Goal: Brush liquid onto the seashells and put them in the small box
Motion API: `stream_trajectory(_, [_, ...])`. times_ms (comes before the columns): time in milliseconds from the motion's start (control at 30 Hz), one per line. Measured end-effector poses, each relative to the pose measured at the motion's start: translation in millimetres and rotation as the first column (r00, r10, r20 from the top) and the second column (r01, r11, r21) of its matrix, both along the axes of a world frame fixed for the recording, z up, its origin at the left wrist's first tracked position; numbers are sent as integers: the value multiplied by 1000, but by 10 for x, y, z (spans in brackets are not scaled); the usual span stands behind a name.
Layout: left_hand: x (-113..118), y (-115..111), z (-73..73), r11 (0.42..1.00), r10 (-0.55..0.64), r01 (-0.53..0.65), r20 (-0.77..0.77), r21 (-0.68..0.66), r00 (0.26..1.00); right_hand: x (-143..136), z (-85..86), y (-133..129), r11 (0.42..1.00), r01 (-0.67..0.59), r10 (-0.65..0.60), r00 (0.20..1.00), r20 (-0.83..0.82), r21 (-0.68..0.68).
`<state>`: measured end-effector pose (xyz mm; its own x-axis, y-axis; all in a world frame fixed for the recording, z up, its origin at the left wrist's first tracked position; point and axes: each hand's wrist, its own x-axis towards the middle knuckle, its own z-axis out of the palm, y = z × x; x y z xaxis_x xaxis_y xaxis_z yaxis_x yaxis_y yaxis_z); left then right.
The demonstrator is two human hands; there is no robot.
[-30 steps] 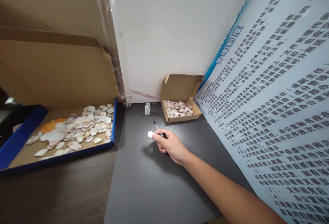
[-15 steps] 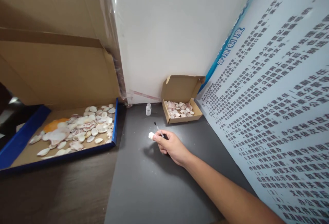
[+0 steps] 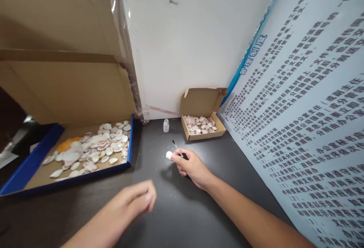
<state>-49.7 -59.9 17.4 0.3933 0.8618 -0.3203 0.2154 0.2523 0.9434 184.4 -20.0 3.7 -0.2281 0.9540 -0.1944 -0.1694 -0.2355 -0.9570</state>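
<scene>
My right hand (image 3: 193,166) is closed over the dark mat, with a small white seashell (image 3: 169,155) pinched at its fingertips. The same hand also grips a small applicator brush (image 3: 177,147); its dark bristles point up and away, and its black cap lies partly hidden in the fingers. My left hand (image 3: 136,200) is in the lower middle, curled with the thumb against the fingers; its palm side is hidden, so I cannot see what is in it, if anything. Beyond the right hand a small clear bottle (image 3: 166,126) with a white label stands upright and uncapped.
A large blue-edged cardboard box (image 3: 131,142) with many seashells lies open at left. At the back right stands a smaller open cardboard box (image 3: 206,137) holding shells. A white wall (image 3: 176,51) rises behind, and a printed blue board (image 3: 313,126) slants along the right.
My left hand has come into view from the lower left. The right hand still holds the shell and the brush in nearly the same place. The view has tilted slightly.
</scene>
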Motion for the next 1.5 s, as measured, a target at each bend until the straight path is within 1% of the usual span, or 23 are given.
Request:
stream_trajectory(67, [229,254,123,995,-69,71,19,-70,997,0,0,-14,1000,-16,16,1000,15,22])
stream_trajectory(133, [449,435,187,981,-114,121,53,-150,992,4,0,-22,998,-36,33,998,51,52])
stream_trajectory(200, [604,525,172,978,-91,113,127,-175,988,8,3,-23,994,-41,31,994,104,96])
stream_trajectory(267, [673,546,93,977,-61,103,214,-188,975,10,10,-21,985,-29,-1,985,173,170])
stream_trajectory(367, [663,535,-53,978,-44,103,301,-183,953,0,12,-15,960,-22,-58,959,277,277])
stream_trajectory(433, [634,534,-115,976,-48,117,342,-184,939,-9,-3,-13,955,-41,-57,945,322,292])
stream_trajectory(500, [609,543,-143,973,-51,131,374,-190,926,-11,-26,-13,958,-61,-44,934,354,282])
stream_trajectory(600, [577,560,-155,977,-22,104,395,-187,919,14,-39,-25,948,-74,-69,900,430,309])
stream_trajectory(700, [540,569,-159,985,-6,69,369,-159,930,59,-3,-57,909,-115,-118,851,512,400])
stream_trajectory(767, [518,568,-154,986,-27,78,328,-144,944,77,30,-81,880,-162,-132,818,559,445])
stream_trajectory(900, [500,559,-128,985,-80,118,266,-129,961,63,58,-99,857,-201,-180,747,640,475])
stream_trajectory(1033, [497,557,-124,988,-68,102,275,-112,959,56,70,-83,848,-209,-229,685,692,487])
stream_trajectory(1100, [493,557,-135,989,-64,98,286,-108,956,65,81,-83,852,-200,-223,696,682,483])
stream_trajectory(1233, [490,561,-166,989,-61,99,296,-114,953,77,75,-105,868,-205,-126,789,601,452])
stream_trajectory(1300, [490,567,-181,988,-59,100,306,-117,950,77,58,-110,873,-217,-87,811,579,436])
stream_trajectory(1333, [491,571,-187,988,-57,99,313,-119,948,76,50,-109,872,-230,-79,807,586,433])
stream_trajectory(1400, [492,579,-197,989,-44,87,326,-121,944,77,42,-100,862,-247,-105,769,631,444])
stream_trajectory(1500, [498,585,-206,990,-16,64,345,-128,938,77,47,-90,841,-211,-220,707,672,498])
